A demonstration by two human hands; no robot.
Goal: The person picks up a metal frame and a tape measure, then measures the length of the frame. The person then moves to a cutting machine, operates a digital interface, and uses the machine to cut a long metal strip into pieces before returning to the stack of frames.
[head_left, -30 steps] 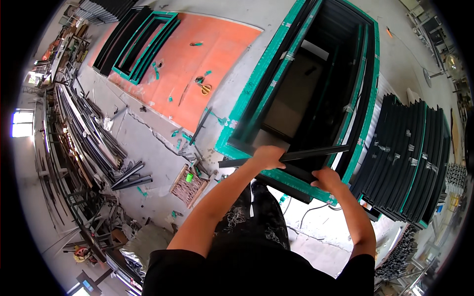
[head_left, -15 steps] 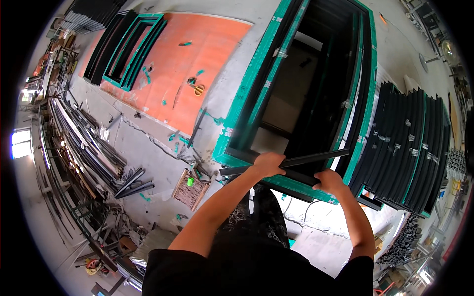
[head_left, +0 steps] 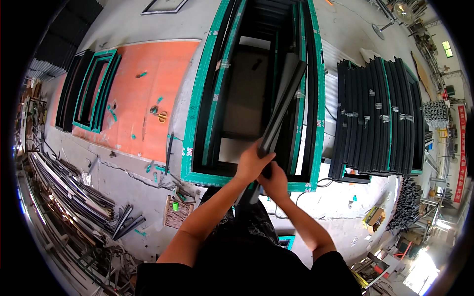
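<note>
I hold a long black metal bar [head_left: 284,106] with both hands. It now points away from me, up and to the right, over a large black window frame with green taped edges [head_left: 197,118] lying on the floor. My left hand [head_left: 253,163] grips the bar higher up. My right hand [head_left: 274,181] grips it just below, touching the left hand. The bar's lower end reaches down toward my legs.
A stack of black frames [head_left: 380,118] stands to the right. An orange sheet [head_left: 143,98] with green tape scraps and yellow-handled scissors [head_left: 161,116] lies left, with smaller frames [head_left: 86,91] on it. Loose metal bars [head_left: 74,182] pile up at lower left. A wicker tray [head_left: 177,212] sits near my feet.
The bar swung from lying crosswise in front of me to pointing away over the frame. My hands came together on it, and my view shifted right.
</note>
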